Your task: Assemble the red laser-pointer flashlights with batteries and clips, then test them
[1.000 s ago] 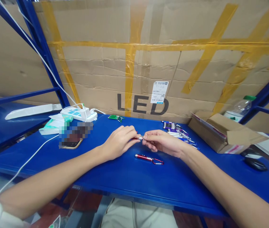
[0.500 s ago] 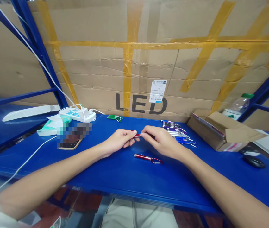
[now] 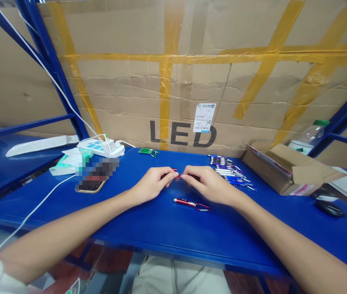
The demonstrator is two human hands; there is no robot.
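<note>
Between my two hands, over the middle of the blue table, is a small red metal flashlight [image 3: 178,177], mostly covered by fingers. My left hand [image 3: 153,184] is closed around one part of it, with a bit of red showing above the thumb. The fingertips of my right hand [image 3: 208,182] pinch its other end. Just below them a second red mini flashlight [image 3: 186,202] lies flat, a red carabiner clip [image 3: 203,207] at its right end. Beyond my right hand lie several purple, silver and blue mini flashlights [image 3: 228,171] in rows, partly hidden by it.
Green mini flashlights [image 3: 149,152] lie at the back. On the left are a phone [image 3: 92,185], a tissue pack [image 3: 69,161] and a white power strip [image 3: 104,147]. An open carton [image 3: 286,171] and a black mouse [image 3: 329,208] sit right. A large cardboard box [image 3: 124,94] stands behind.
My left hand's fingers have shifted on the red flashlight, and more red now shows above the thumb. The right hand stays pinched at its end. The flashlights on the table lie as before.
</note>
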